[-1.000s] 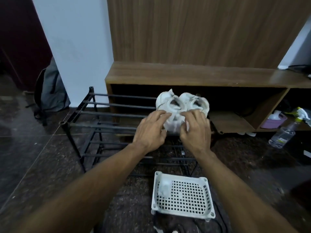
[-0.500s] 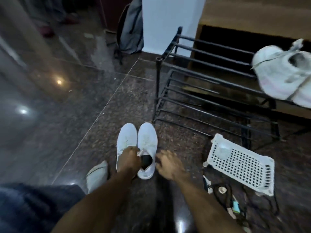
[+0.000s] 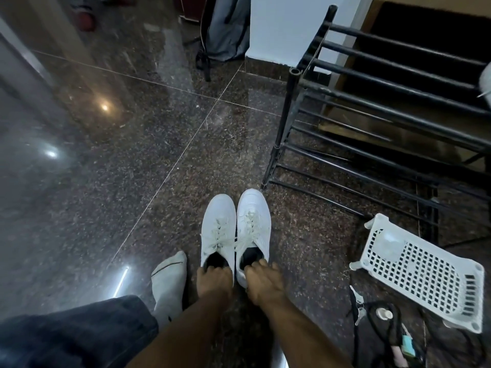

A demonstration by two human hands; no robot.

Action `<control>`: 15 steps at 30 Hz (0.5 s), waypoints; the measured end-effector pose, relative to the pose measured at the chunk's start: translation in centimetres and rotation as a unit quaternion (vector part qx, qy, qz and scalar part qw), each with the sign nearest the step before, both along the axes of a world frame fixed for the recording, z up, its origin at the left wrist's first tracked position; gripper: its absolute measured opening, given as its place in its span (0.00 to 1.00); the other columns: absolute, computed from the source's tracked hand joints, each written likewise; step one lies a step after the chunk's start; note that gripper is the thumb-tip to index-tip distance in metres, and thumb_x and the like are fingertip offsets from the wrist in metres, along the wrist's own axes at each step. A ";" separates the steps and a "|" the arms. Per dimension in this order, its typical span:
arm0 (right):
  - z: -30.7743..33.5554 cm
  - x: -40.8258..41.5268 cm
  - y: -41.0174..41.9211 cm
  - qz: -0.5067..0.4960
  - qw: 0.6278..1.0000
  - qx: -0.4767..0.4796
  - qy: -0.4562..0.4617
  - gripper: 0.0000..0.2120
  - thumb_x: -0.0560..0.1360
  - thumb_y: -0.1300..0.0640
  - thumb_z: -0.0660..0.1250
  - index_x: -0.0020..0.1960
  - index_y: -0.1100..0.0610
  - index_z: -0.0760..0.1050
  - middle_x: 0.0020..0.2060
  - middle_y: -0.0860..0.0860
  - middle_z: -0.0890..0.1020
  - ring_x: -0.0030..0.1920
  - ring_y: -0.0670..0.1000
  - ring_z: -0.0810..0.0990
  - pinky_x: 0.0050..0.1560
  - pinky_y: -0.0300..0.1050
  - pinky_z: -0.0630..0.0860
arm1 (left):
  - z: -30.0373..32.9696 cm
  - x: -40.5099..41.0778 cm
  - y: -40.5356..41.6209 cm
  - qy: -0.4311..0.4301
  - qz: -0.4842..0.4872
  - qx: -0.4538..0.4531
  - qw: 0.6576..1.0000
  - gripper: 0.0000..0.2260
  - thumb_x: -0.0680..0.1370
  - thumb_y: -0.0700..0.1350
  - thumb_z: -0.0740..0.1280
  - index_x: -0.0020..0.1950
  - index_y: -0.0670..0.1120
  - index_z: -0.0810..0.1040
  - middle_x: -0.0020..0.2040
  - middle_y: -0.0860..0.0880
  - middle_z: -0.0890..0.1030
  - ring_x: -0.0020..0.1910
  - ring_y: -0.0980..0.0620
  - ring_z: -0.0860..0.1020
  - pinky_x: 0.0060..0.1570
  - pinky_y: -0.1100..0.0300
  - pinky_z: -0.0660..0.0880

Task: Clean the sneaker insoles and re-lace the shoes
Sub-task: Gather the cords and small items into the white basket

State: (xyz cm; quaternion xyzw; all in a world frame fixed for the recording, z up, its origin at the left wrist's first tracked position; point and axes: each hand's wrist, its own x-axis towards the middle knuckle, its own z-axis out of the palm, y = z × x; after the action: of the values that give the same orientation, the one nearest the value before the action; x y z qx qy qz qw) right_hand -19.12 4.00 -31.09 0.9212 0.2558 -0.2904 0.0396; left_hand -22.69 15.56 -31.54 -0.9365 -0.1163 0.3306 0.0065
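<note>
Two white laced sneakers stand side by side on the dark granite floor, toes pointing away from me. My left hand (image 3: 214, 281) grips the heel of the left sneaker (image 3: 218, 229), fingers curled into its dark opening. My right hand (image 3: 263, 281) grips the heel of the right sneaker (image 3: 253, 221) in the same way. The laces are threaded and lie loose over the tongues. The insoles are hidden inside the shoes.
A black metal shoe rack (image 3: 372, 107) stands to the right, with a white shoe (image 3: 486, 81) at its far right edge. A white perforated plastic basket (image 3: 425, 272) lies tipped beside cables (image 3: 382, 322). My socked foot (image 3: 170, 280) and trouser leg (image 3: 74, 333) are at left. A grey backpack (image 3: 225, 27) leans at the back.
My view swung down from the rack, where both hands were on another white pair, to the floor. Both hands have closed on the heels of the floor sneakers, which now sit nearer.
</note>
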 end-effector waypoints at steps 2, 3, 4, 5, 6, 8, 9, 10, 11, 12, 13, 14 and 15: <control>0.3 0.1 -0.5 0.006 1.000 0.016 0.007 0.14 0.79 0.55 0.59 0.63 0.55 0.73 0.63 0.55 0.74 0.65 0.56 0.68 0.64 0.53 0.66 | 0.4 -0.3 -0.8 0.010 -0.012 -0.001 1.000 0.13 0.78 0.46 0.61 0.63 0.50 0.73 0.62 0.49 0.78 0.64 0.48 0.72 0.64 0.50 0.61; 0.7 0.0 -1.0 0.004 0.999 0.033 0.013 0.14 0.80 0.53 0.57 0.62 0.56 0.73 0.62 0.55 0.74 0.65 0.56 0.68 0.62 0.52 0.68 | 0.7 -0.5 -1.1 0.006 -0.018 -0.004 1.000 0.13 0.78 0.46 0.62 0.62 0.50 0.74 0.61 0.49 0.78 0.64 0.48 0.73 0.64 0.51 0.61; 1.4 -0.1 -1.9 -0.004 0.999 0.048 0.020 0.15 0.81 0.51 0.56 0.61 0.57 0.73 0.61 0.56 0.75 0.64 0.56 0.69 0.61 0.51 0.69 | 1.2 -0.5 -1.6 -0.003 -0.029 -0.007 1.000 0.13 0.77 0.46 0.63 0.61 0.50 0.74 0.61 0.48 0.78 0.63 0.47 0.73 0.64 0.51 0.62; 2.2 -0.1 -2.7 -0.012 0.998 0.061 0.027 0.16 0.81 0.50 0.56 0.61 0.58 0.73 0.61 0.56 0.75 0.64 0.56 0.69 0.60 0.51 0.70 | 1.7 -0.3 -1.8 -0.016 -0.042 -0.014 0.999 0.13 0.77 0.46 0.63 0.61 0.49 0.74 0.60 0.48 0.78 0.63 0.48 0.74 0.64 0.52 0.62; 3.0 0.0 -3.6 -0.021 0.997 0.069 0.034 0.15 0.80 0.51 0.57 0.60 0.58 0.73 0.61 0.56 0.75 0.64 0.56 0.70 0.59 0.50 0.71 | 2.3 0.0 -2.0 -0.030 -0.053 -0.022 0.998 0.13 0.77 0.46 0.63 0.61 0.49 0.73 0.60 0.48 0.78 0.62 0.48 0.74 0.64 0.53 0.62; 4.9 0.3 -5.5 -0.048 0.994 0.088 0.046 0.12 0.76 0.56 0.60 0.58 0.58 0.73 0.60 0.57 0.75 0.63 0.57 0.72 0.58 0.49 0.72 | 3.6 0.7 -2.3 -0.042 -0.065 -0.054 0.996 0.17 0.78 0.48 0.63 0.66 0.46 0.71 0.64 0.46 0.77 0.63 0.46 0.75 0.63 0.55 0.65; 6.1 0.5 -6.5 -0.065 0.991 0.101 0.051 0.12 0.75 0.57 0.60 0.57 0.57 0.74 0.59 0.57 0.76 0.61 0.58 0.74 0.56 0.48 0.73 | 4.2 1.2 -2.5 -0.036 -0.066 -0.074 0.994 0.20 0.79 0.50 0.62 0.69 0.44 0.68 0.67 0.44 0.74 0.65 0.45 0.73 0.64 0.55 0.65; 7.2 0.8 -7.5 -0.085 0.988 0.116 0.057 0.12 0.73 0.58 0.60 0.56 0.56 0.75 0.58 0.57 0.78 0.59 0.58 0.76 0.55 0.48 0.74 | 5.1 1.6 -2.6 -0.031 -0.062 -0.093 0.993 0.24 0.80 0.51 0.61 0.72 0.41 0.65 0.70 0.41 0.71 0.67 0.43 0.71 0.65 0.54 0.65; 8.4 1.1 -8.4 -0.103 0.984 0.130 0.064 0.13 0.73 0.58 0.60 0.56 0.55 0.75 0.58 0.57 0.79 0.58 0.59 0.78 0.54 0.47 0.75 | 6.1 2.0 -2.8 -0.035 -0.053 -0.116 0.991 0.26 0.80 0.52 0.61 0.74 0.40 0.62 0.71 0.40 0.69 0.69 0.43 0.69 0.66 0.55 0.63; 9.5 1.5 -9.2 -0.116 0.981 0.142 0.068 0.15 0.72 0.58 0.60 0.57 0.53 0.76 0.57 0.56 0.79 0.57 0.59 0.79 0.54 0.47 0.76 | 7.3 2.3 -3.0 -0.047 -0.047 -0.138 0.988 0.28 0.80 0.52 0.62 0.75 0.39 0.61 0.73 0.41 0.68 0.70 0.43 0.68 0.67 0.56 0.62; 10.9 1.9 -9.9 -0.125 0.978 0.149 0.071 0.16 0.72 0.58 0.61 0.58 0.52 0.77 0.56 0.56 0.80 0.57 0.59 0.79 0.53 0.47 0.77 | 8.6 2.6 -3.2 -0.056 -0.032 -0.161 0.985 0.29 0.79 0.52 0.64 0.75 0.40 0.61 0.73 0.41 0.68 0.71 0.44 0.68 0.66 0.57 0.62; 12.3 2.3 -10.6 -0.133 0.976 0.155 0.074 0.14 0.71 0.58 0.63 0.56 0.52 0.78 0.54 0.56 0.81 0.56 0.58 0.80 0.52 0.46 0.76 | 10.0 3.0 -3.6 -0.065 -0.025 -0.183 0.981 0.29 0.78 0.51 0.67 0.74 0.41 0.63 0.72 0.42 0.69 0.70 0.45 0.69 0.63 0.58 0.63; 13.7 2.6 -11.2 -0.138 0.975 0.157 0.077 0.10 0.71 0.60 0.64 0.50 0.52 0.79 0.50 0.55 0.81 0.53 0.57 0.80 0.48 0.45 0.75 | 11.7 3.2 -4.0 -0.070 -0.030 -0.197 0.977 0.27 0.76 0.49 0.69 0.72 0.41 0.67 0.69 0.42 0.72 0.67 0.45 0.71 0.59 0.59 0.66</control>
State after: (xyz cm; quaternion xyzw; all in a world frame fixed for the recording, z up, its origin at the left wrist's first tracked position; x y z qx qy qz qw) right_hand -16.48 -7.19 -17.38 0.9171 0.1709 -0.3194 -0.1662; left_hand -19.49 11.58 -19.84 -0.9434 -0.0212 0.2798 -0.1766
